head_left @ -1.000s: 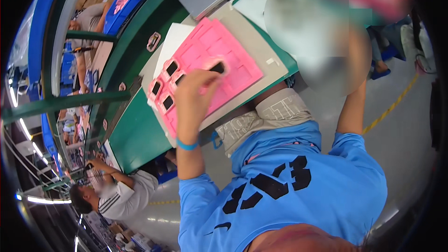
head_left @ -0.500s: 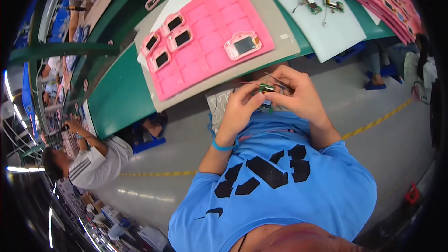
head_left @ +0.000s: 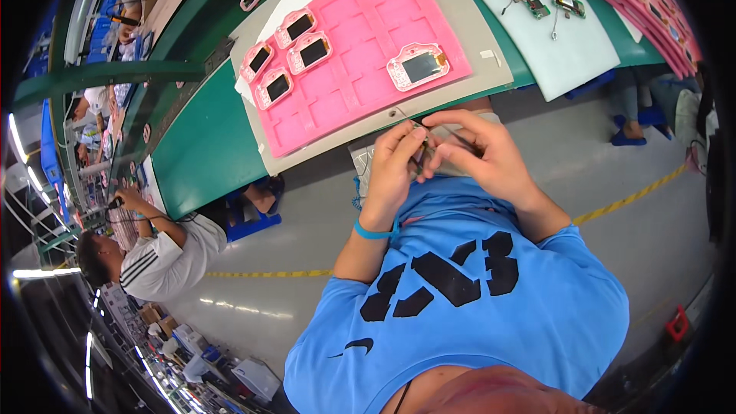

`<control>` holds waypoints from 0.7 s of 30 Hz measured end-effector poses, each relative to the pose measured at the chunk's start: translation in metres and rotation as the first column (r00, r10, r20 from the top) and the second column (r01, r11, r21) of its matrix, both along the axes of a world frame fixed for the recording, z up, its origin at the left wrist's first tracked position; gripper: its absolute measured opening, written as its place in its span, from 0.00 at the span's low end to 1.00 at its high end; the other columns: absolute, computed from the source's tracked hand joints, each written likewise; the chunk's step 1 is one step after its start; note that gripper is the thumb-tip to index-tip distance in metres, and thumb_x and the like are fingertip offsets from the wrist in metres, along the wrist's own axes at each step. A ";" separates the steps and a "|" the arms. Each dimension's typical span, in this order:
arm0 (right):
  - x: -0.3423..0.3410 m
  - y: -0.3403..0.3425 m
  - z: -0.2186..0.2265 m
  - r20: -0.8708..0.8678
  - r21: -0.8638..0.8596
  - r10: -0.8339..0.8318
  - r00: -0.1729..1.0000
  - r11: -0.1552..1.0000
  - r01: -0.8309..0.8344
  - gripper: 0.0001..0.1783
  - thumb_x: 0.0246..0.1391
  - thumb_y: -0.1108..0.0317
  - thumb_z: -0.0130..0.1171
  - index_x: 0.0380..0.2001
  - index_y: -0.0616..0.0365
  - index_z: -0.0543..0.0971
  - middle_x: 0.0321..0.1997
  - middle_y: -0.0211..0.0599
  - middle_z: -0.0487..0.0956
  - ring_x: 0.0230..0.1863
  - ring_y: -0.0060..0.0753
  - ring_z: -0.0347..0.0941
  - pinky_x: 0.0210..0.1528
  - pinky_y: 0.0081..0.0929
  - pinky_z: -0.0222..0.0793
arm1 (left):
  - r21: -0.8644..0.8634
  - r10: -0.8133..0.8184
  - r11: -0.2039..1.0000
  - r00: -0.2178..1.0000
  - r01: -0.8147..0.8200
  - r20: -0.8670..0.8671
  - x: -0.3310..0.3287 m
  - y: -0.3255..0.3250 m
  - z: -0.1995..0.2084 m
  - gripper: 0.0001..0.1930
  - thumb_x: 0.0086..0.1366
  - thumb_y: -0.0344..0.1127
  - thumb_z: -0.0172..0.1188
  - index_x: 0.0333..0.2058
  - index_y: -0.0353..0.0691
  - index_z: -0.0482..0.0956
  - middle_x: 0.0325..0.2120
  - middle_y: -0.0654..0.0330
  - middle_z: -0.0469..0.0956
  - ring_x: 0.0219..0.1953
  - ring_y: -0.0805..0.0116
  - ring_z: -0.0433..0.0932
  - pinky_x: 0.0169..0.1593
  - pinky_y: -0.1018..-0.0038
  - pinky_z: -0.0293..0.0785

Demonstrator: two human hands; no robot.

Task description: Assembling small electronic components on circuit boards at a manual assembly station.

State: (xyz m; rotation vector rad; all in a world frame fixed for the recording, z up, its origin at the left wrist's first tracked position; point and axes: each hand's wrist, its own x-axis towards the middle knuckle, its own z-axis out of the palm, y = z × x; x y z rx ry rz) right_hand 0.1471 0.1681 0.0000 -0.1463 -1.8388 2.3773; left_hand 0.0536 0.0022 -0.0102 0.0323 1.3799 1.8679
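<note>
Close to my waist, just off the table's near edge, my left hand [head_left: 392, 165] is closed with thumb and fingertips around a small green circuit board [head_left: 421, 155], now seen edge-on. A thin wire with a small round end [head_left: 393, 113] sticks up from it toward the table. My right hand [head_left: 494, 161] is curled close beside the board, fingertips by its right side. It grips a slim dark tool, apparently tweezers [head_left: 464, 139], partly smeared by motion. Fingers hide most of the board.
Ahead, a pink moulded tray [head_left: 349, 54] on a grey board [head_left: 487, 69] bears several pink shells with dark screens. A white foam sheet [head_left: 567, 54] at right carries several circuit boards [head_left: 529, 0]. Stacked pink trays [head_left: 644, 8] lie beyond. A co-worker [head_left: 172, 261] sits at left.
The circuit board has turned from face-up to edge-on, its wire now pointing up toward the table. My right fingers have shifted off its face. The whole view has moved slightly.
</note>
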 end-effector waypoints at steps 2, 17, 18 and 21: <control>-0.001 0.016 -0.010 0.002 0.017 -0.068 0.998 0.998 0.068 0.16 0.70 0.76 0.55 0.58 0.64 0.79 0.31 0.40 0.85 0.29 0.23 0.79 0.32 0.14 0.69 | -0.069 -0.033 0.997 0.997 0.028 -0.067 -0.016 0.000 0.009 0.12 0.77 0.37 0.57 0.34 0.38 0.78 0.22 0.59 0.78 0.19 0.75 0.71 0.22 0.80 0.65; -0.018 0.068 -0.039 0.141 -0.249 0.021 0.990 0.968 0.015 0.16 0.81 0.64 0.43 0.40 0.59 0.77 0.23 0.34 0.84 0.17 0.17 0.68 0.21 0.14 0.56 | -0.564 -0.399 0.786 0.490 -0.252 -0.775 -0.082 0.099 0.036 0.10 0.71 0.38 0.66 0.38 0.36 0.80 0.23 0.60 0.83 0.21 0.72 0.76 0.27 0.75 0.72; -0.021 0.068 -0.039 0.144 -0.246 0.045 0.989 0.969 -0.008 0.16 0.81 0.64 0.43 0.40 0.59 0.77 0.23 0.33 0.83 0.16 0.17 0.67 0.20 0.14 0.55 | -0.604 -0.492 0.719 0.362 -0.342 -0.791 -0.083 0.101 0.035 0.11 0.69 0.38 0.68 0.39 0.35 0.80 0.23 0.60 0.84 0.22 0.72 0.77 0.27 0.75 0.73; -0.028 0.075 -0.030 0.218 -0.220 0.114 0.969 0.973 -0.065 0.16 0.81 0.63 0.44 0.39 0.57 0.77 0.21 0.31 0.81 0.15 0.17 0.64 0.20 0.15 0.54 | -0.612 -0.467 0.734 0.434 -0.294 -0.770 -0.089 0.103 0.029 0.12 0.66 0.36 0.71 0.38 0.35 0.80 0.24 0.60 0.85 0.23 0.72 0.78 0.28 0.74 0.74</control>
